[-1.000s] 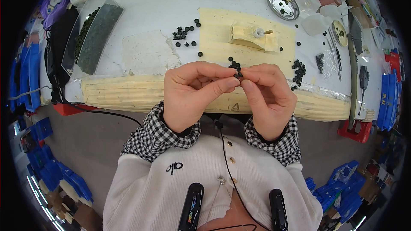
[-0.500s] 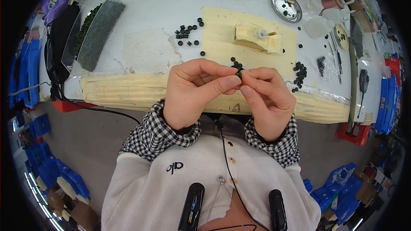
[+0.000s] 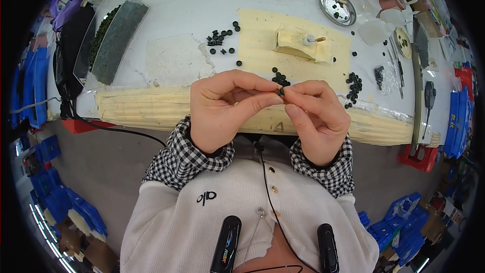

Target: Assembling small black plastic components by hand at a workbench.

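Observation:
Over the table's near edge, my left hand (image 3: 217, 108) pinches a small dark ridged round piece (image 3: 280, 92) between thumb and forefinger. My right hand (image 3: 321, 121) meets it from the other side, its thumb and forefinger closed at the same piece. Fingertips partly cover the piece. Just beyond them lies a small heap of black toothed discs (image 3: 279, 77) on the yellow mat (image 3: 257, 23). More such discs form a cluster (image 3: 355, 87) right of my right hand and a scattered group (image 3: 217, 36) beyond my left hand.
A yellow-wrapped block (image 3: 290, 48) with a white-collared wooden stick stands on the mat. At the left is a clear tray (image 3: 124, 35) of dark green bits. A round metal dish (image 3: 337, 23) and thin tools (image 3: 396, 68) lie at the right. Yellow padding (image 3: 146, 105) lines the near edge.
My left hand has shifted slightly left, and the small piece shows more between the fingertips. My right hand stays almost in place.

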`<state>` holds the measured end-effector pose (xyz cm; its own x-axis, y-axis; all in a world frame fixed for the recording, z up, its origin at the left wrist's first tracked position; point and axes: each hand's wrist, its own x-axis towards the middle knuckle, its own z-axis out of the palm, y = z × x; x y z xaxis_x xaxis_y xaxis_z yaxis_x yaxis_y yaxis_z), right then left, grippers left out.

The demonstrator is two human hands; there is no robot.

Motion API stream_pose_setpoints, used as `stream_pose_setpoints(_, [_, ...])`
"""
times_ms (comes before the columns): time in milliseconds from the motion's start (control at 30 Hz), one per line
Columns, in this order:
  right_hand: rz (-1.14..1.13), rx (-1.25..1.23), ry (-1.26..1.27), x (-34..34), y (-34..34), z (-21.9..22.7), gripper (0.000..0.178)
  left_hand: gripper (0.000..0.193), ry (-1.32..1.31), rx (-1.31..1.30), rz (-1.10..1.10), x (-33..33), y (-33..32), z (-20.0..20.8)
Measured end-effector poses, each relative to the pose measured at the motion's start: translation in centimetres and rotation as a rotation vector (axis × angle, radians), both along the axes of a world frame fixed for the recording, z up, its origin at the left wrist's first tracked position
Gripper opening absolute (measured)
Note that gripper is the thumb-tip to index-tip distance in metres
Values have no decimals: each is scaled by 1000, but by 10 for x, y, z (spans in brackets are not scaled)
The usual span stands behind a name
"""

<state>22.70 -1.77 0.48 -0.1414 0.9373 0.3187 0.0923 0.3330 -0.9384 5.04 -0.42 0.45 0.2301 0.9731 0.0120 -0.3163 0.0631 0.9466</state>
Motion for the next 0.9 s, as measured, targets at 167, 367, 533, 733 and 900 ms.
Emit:
stream_pose_setpoints(167, [-7,-52,46,-2,-1,-1,23,18,210,216,55,-1,2,1])
stream_pose_setpoints(367, [3,-91,75,-2,-1,-1,23,21,287,299,57,-2,4,2])
stream_pose_setpoints(533, [19,39,-76,0,2,0,27,16,114,103,24,-3,3,2])
stream_pose_setpoints(733, [41,129,-155,3,5,0,30,15,74,75,9,-2,6,4])
stream_pose_setpoints(900, [84,136,-144,5,7,2,30,14,69,60,-14,-4,7,3])
